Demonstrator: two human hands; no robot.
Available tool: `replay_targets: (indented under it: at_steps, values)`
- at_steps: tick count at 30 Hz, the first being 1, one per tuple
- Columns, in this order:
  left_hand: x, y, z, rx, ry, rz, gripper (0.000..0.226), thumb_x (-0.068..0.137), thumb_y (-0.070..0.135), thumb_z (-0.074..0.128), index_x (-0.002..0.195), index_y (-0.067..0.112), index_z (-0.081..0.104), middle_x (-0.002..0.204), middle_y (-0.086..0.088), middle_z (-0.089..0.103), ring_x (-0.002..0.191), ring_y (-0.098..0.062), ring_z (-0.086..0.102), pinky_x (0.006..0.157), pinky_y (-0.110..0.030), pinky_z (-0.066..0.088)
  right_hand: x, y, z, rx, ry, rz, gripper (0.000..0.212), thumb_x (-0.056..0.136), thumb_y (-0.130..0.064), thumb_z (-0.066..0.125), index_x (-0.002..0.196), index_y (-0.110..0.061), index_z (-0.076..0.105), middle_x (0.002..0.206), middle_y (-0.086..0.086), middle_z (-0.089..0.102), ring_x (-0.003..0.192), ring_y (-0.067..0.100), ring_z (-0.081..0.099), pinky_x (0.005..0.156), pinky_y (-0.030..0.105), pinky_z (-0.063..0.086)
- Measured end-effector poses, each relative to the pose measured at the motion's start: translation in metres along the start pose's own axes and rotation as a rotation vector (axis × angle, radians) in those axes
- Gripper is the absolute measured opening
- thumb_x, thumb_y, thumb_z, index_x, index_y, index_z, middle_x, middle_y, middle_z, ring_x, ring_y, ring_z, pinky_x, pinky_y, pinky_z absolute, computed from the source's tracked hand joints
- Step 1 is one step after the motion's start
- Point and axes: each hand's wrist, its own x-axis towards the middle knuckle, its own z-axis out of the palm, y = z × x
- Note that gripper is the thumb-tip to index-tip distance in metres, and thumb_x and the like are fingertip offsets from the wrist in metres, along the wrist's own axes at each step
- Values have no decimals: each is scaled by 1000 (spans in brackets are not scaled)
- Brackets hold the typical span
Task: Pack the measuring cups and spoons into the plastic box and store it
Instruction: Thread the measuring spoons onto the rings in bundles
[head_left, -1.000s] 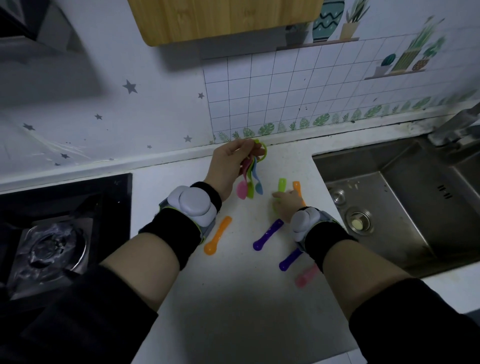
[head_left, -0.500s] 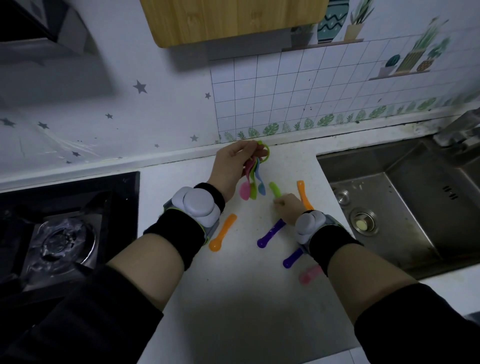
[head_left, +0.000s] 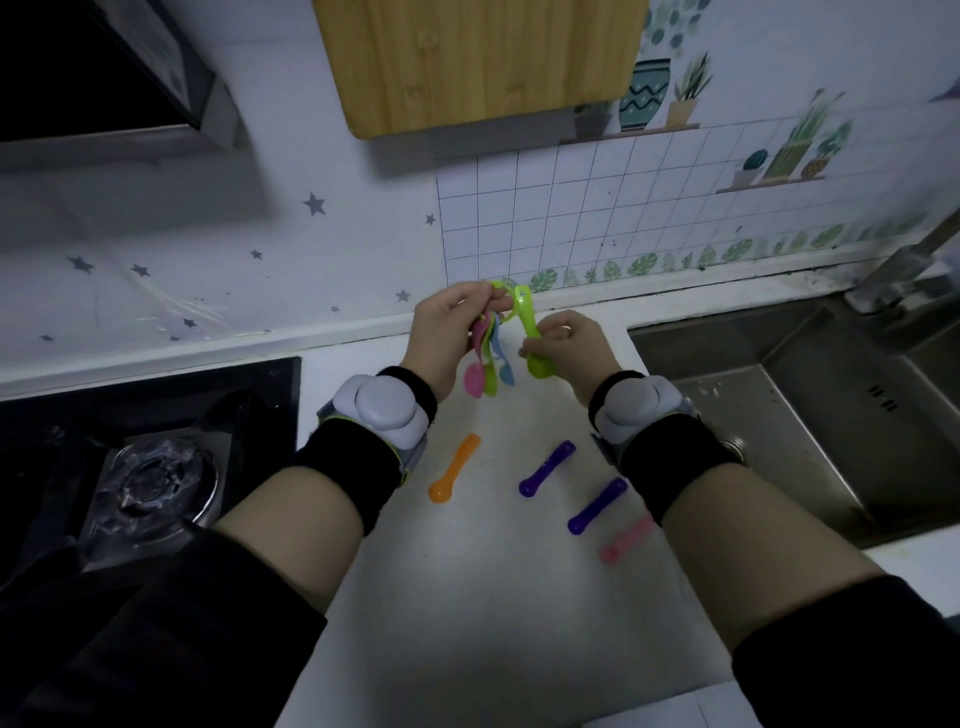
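lifted off the worktop (head_left: 493, 597), my right hand (head_left: 569, 345) now pinches the green spoon (head_left: 531, 338) at the ring (head_left: 505, 292) my left hand (head_left: 444, 338) grips, presumably to thread it beside the hanging spoons (head_left: 485, 371).

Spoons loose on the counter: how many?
4: orange spoon near the left wrist, upper purple spoon and lower purple spoon centre-right, pink spoon by the right forearm. Arms may hide more.

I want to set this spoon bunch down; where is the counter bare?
Bare: the near counter, this side of the orange spoon. Crowded: the band from that spoon to the pink spoon beside the sink.
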Motion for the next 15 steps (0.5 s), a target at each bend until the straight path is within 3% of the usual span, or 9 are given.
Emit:
replay_targets:
  at_steps: [4, 10, 12, 15]
  values:
    - [-9, 6, -3, -3, 9, 24, 18, 96, 17, 51, 91, 10, 67, 75, 7, 72, 69, -1, 68, 61, -16, 53, -12, -13, 3, 140, -60, -3, 37, 80, 17, 54, 80, -16, 38, 70, 11, 57, 67, 25, 54, 79, 42, 42]
    - [-22, 11, -5, 1, 18, 34, 18, 96, 16, 49, 99, 7, 64, 70, 10, 71, 65, 1, 66, 58, -14, 52, -26, -32, -1, -9, -83, -66, 23, 88, -10, 57, 84, -23, 38, 70, 3, 62, 49, 13, 46, 45, 22, 33]
    - [-25, 13, -5, 4, 22, 32, 18, 97, 16, 49, 100, 6, 64, 72, 9, 71, 64, 2, 65, 56, -14, 51, -31, -37, -2, -42, -92, -126, 20, 91, -22, 58, 84, -24, 40, 69, -1, 63, 44, 9, 44, 40, 17, 32]
    - [-28, 16, -4, 0, 24, 37, 18, 97, 16, 48, 100, 6, 64, 77, 5, 69, 63, 2, 65, 55, -13, 50, -37, -45, -3, -75, -98, -208, 18, 89, -20, 62, 82, -22, 46, 66, 1, 62, 41, 5, 44, 40, 12, 35]
